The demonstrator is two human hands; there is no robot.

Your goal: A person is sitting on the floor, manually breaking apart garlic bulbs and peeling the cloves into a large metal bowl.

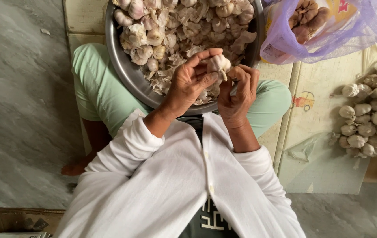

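Observation:
A whole garlic bulb (218,64) is gripped in the fingers of my left hand (188,83), just above the near rim of a large steel bowl (122,66). My right hand (239,94) is closed beside it, with thumb and fingers pinching the bulb's stem end and skin. The bowl rests on my lap between my knees in light green trousers. It is heaped with garlic bulbs, loose cloves and papery skins (175,26).
A purple mesh bag (329,31) with garlic inside lies at the upper right. A pile of whole garlic bulbs (369,114) sits on a pale floor mat (316,145) to my right. Grey marble floor (21,110) stretches to the left.

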